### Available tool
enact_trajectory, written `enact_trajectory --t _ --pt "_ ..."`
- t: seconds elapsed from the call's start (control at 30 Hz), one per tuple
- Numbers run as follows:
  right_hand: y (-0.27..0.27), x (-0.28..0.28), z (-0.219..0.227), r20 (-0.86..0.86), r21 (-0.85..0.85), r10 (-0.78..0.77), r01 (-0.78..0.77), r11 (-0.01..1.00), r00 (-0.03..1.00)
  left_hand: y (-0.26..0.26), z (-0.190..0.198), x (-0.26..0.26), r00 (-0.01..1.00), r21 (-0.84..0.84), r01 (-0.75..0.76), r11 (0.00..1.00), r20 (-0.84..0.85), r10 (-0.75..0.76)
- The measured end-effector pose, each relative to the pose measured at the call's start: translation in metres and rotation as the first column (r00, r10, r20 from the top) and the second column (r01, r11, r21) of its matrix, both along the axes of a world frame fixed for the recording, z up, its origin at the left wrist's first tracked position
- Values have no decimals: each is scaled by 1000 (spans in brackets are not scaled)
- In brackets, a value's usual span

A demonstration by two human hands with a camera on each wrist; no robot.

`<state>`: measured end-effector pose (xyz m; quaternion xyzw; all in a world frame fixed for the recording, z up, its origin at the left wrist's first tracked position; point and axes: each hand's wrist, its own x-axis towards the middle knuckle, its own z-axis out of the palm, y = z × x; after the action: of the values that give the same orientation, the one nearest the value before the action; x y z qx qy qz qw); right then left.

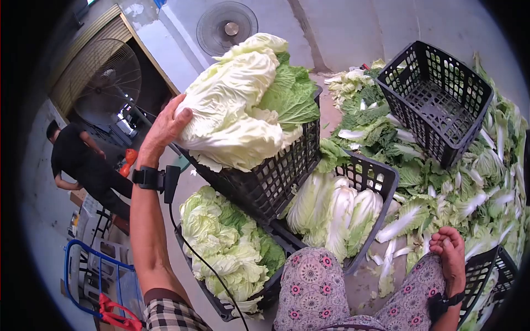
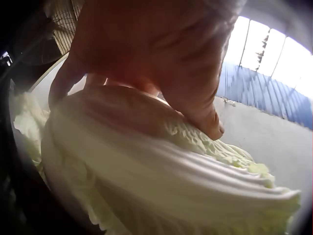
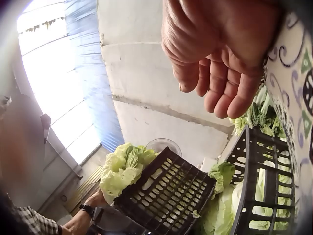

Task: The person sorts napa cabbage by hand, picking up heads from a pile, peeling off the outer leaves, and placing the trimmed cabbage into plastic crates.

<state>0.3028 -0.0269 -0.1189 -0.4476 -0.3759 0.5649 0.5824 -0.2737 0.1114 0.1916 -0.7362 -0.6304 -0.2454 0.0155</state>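
My left hand [image 1: 168,122] grips a large napa cabbage [image 1: 229,105] with pale, crinkled leaves at the top of a full black crate [image 1: 281,179]. In the left wrist view, its thumb and fingers spread over the white ribs of a napa cabbage [image 2: 161,161]. My right hand [image 1: 450,251] is beside my right knee, its fingers loosely curled with nothing in them, as the right wrist view also shows. Between the knees and the full crate, another black crate [image 1: 389,179] holds several napa cabbages [image 1: 337,212], stem ends up.
Leafy cabbages [image 1: 229,248] fill a low crate at front left. Loose trimmed leaves [image 1: 408,218] cover the floor on the right, with an empty black crate [image 1: 436,105] on top. Another crate [image 1: 497,265] stands at right. A person [image 1: 85,157] and a large fan [image 1: 105,80] are at left.
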Motion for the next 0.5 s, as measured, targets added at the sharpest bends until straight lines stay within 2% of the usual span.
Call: enact_trajectory --t 0.07,0.17,0.27,0.5 --pt "-1 -1 0 -8 20 11 -10 1000 1000 -11 -7 -1 971 38 66 997 227 -72" --pt "-5 -2 2 -4 22 6 -6 1000 1000 -22 -18 -2 847 107 146 983 501 -181" --pt "-10 1 3 16 17 -3 3 1000 1000 -17 -30 -25 781 131 57 990 611 -126" --pt "-24 4 10 -21 65 -12 13 998 1000 -29 -31 -32 736 164 53 985 661 -150"
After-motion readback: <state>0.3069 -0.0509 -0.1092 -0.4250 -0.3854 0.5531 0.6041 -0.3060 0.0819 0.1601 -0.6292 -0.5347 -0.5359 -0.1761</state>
